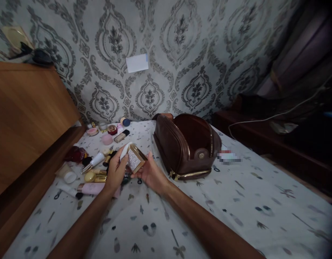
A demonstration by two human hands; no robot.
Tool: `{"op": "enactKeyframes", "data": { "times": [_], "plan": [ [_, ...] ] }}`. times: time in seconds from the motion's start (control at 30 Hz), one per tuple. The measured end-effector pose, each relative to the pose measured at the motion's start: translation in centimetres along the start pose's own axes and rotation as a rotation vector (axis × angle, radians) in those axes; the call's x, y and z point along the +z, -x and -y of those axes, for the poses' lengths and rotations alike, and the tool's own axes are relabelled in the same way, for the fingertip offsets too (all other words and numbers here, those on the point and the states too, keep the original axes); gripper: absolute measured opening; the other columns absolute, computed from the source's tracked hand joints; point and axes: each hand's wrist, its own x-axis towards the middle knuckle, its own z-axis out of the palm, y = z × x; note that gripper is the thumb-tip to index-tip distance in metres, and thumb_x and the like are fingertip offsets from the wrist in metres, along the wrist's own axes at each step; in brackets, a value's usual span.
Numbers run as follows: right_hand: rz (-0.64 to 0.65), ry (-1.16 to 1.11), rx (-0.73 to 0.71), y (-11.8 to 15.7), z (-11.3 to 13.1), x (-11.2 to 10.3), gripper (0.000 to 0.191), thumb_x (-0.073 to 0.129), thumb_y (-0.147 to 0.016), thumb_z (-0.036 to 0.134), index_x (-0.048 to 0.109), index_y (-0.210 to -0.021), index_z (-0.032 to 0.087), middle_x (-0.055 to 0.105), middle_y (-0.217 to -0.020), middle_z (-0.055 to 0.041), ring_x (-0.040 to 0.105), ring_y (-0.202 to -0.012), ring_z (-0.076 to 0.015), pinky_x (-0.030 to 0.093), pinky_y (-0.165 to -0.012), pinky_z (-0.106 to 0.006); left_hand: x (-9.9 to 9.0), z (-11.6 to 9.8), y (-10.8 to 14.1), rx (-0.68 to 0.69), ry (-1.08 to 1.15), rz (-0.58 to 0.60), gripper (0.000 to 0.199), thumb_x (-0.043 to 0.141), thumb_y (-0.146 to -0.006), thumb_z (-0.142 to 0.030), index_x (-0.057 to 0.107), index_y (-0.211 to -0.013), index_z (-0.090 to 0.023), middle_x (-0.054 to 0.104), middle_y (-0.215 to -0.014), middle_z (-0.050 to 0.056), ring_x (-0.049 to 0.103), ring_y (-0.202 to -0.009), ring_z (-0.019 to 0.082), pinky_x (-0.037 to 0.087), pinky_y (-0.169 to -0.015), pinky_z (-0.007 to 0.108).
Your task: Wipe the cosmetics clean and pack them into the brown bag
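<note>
A glittery box with gold edges (134, 159) is held between both hands above the bedsheet. My left hand (116, 174) is closed around a white wipe (125, 150), pressing it against the box's left side. The fingers of my right hand (153, 175) grip the box's lower right edge. Beneath and beside my left hand lie a pink tube (92, 188), a yellow-capped bottle (93, 176) and a white tapered bottle (97, 159). To the right of the hands stands a brown leather toiletry bag (173, 147) with its top unzipped. What it contains does not show.
Several jars and bottles, including a pink jar (107, 139), a foundation bottle (122, 136) and a cream tube (66, 173), lie at the left. A wooden cabinet (28, 118) borders that side. Patterned wallpaper (166, 86) rises behind. A white cable (274, 116) hangs at right.
</note>
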Motion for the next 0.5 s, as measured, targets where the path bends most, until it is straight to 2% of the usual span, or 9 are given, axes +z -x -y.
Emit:
{"op": "enactKeyframes", "data": {
  "times": [0.13,0.3,0.4,0.5],
  "plan": [
    [0.018,-0.059,0.085,0.19,0.51,0.09,0.054,0.066,-0.081,0.063,0.063,-0.114,0.021,0.073,-0.087,-0.0038,0.068,-0.073,-0.0170,0.055,-0.070,-0.031,-0.03,-0.13,0.06,0.015,-0.021,-0.025,0.042,0.050,-0.094,-0.037,0.061,-0.130,-0.019,0.066,-0.129,0.006,0.060,-0.117,0.023,0.042,-0.104,0.035],
    [0.003,0.019,0.058,0.49,0.70,0.21,0.060,0.076,-0.076,0.052,0.057,-0.129,0.030,0.072,-0.094,-0.0002,0.069,-0.072,-0.0166,0.057,-0.067,-0.031,-0.16,-0.17,-0.08,0.076,-0.067,-0.033,0.038,0.048,-0.095,-0.034,0.063,-0.127,-0.021,0.065,-0.129,0.006,0.057,-0.122,0.024,0.039,-0.109,0.037],
    [-0.027,0.059,0.037,0.55,0.46,0.29,0.062,0.078,-0.073,0.052,0.057,-0.128,0.032,0.071,-0.093,0.0007,0.068,-0.073,-0.0162,0.058,-0.065,-0.031,-0.26,-0.43,-0.01,0.176,-0.131,-0.010,0.035,0.045,-0.096,-0.031,0.065,-0.122,-0.021,0.065,-0.125,0.007,0.057,-0.121,0.023,0.040,-0.108,0.038],
    [-0.048,0.059,0.000,0.55,0.08,0.38,0.055,0.077,-0.072,0.057,0.062,-0.118,0.030,0.069,-0.099,0.0006,0.065,-0.075,-0.0143,0.058,-0.067,-0.030,-0.30,-0.87,0.34,0.300,-0.248,0.071,0.032,0.043,-0.096,-0.027,0.067,-0.117,-0.021,0.061,-0.128,0.009,0.052,-0.126,0.024,0.038,-0.110,0.041]
  ]
}}
